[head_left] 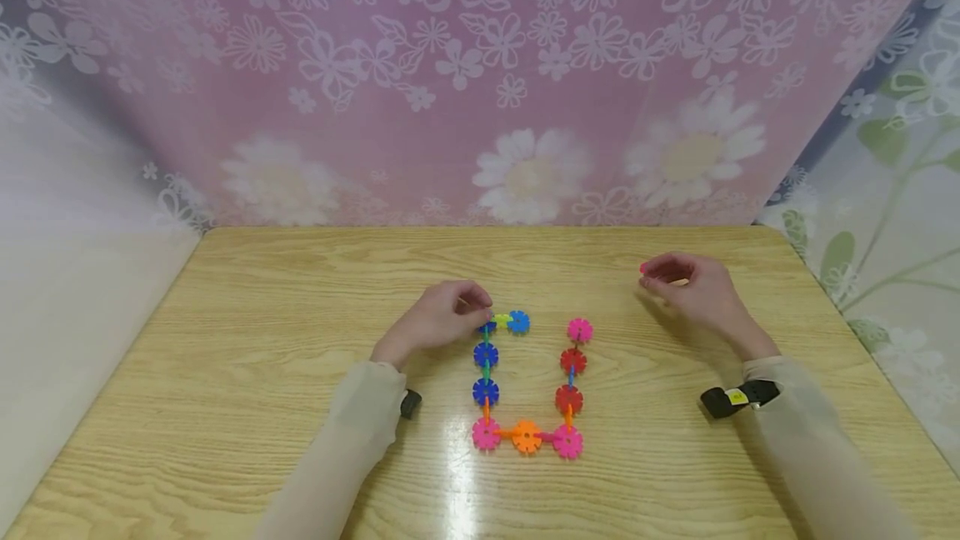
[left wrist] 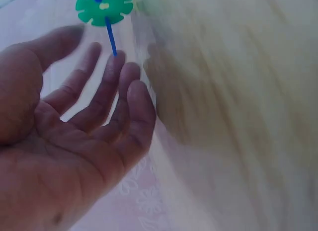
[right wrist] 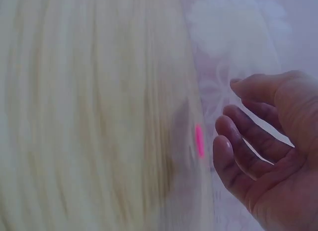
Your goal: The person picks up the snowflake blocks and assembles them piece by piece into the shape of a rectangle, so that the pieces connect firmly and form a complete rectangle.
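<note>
My left hand [head_left: 435,317] is at the upper left corner of a chain of interlocking notched plastic discs, its fingertips right at a dark blue disc [head_left: 487,327]. In the left wrist view, its loosely bent fingers sit just below a green disc [left wrist: 105,10], and a blue disc [left wrist: 112,39] seen edge-on meets a fingertip. My right hand [head_left: 697,294] is off to the far right with thumb and fingers loosely bent. A small pink piece [head_left: 642,269] peeks out at those fingertips; in the right wrist view the pink piece [right wrist: 199,141] shows beside the fingers, apart from them.
The chain forms a U on the wooden table [head_left: 300,265]: blue discs left, a pink disc [head_left: 486,433] and orange disc [head_left: 527,436] along the near side, red discs [head_left: 573,361] right. A light blue disc [head_left: 518,322] ends the top left arm. Patterned cloth [head_left: 420,148] surrounds the table.
</note>
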`<state>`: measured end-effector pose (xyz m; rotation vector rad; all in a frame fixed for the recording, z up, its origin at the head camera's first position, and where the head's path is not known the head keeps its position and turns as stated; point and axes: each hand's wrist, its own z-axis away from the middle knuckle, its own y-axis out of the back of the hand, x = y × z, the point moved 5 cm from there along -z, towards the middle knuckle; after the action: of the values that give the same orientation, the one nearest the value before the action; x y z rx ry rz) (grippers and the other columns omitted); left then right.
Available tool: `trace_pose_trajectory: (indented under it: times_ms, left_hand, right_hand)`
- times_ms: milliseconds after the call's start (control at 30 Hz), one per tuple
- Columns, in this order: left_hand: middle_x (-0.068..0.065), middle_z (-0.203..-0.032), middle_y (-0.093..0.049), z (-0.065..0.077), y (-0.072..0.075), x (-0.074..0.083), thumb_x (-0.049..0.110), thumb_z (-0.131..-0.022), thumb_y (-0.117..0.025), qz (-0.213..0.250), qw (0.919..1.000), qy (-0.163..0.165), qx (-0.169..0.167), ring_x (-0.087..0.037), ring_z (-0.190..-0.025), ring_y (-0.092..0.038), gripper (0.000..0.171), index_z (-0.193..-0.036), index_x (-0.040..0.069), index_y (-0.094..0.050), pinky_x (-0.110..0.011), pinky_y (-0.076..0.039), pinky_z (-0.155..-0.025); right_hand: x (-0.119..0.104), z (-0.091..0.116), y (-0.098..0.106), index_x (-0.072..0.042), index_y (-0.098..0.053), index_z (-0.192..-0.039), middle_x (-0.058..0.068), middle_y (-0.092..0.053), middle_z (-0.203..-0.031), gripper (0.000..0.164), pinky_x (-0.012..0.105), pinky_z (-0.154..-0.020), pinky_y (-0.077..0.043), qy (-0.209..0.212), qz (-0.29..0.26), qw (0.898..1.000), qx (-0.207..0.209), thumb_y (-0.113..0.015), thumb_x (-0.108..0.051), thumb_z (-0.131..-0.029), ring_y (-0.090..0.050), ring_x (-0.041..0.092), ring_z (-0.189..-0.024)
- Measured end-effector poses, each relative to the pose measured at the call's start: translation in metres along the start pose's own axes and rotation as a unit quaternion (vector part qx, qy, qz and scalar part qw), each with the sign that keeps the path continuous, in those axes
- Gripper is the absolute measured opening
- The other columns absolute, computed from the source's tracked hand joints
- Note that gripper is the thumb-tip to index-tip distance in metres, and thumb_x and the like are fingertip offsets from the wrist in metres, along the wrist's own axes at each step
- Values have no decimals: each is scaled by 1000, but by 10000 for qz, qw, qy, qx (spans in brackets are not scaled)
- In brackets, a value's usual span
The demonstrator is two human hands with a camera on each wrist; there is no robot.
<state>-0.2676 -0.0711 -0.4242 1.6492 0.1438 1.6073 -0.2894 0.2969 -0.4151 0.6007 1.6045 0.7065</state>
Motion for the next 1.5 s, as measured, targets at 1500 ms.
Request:
trace_pose_trajectory:
  times_ms: [1500]
  left_hand:
    - [0,-119,-67,-16,-26,18,23,-91,-79,-705,9958,-134,-564,-19,-115,-60,31,-121,19,-69,-40,-49,-104]
  right_hand:
    - [27,-16,4,-3,-63,-116,18,-71,-107,35,22,-75,-49,-94,491,9972,-555,-75,-29,-95,-64,10,-88]
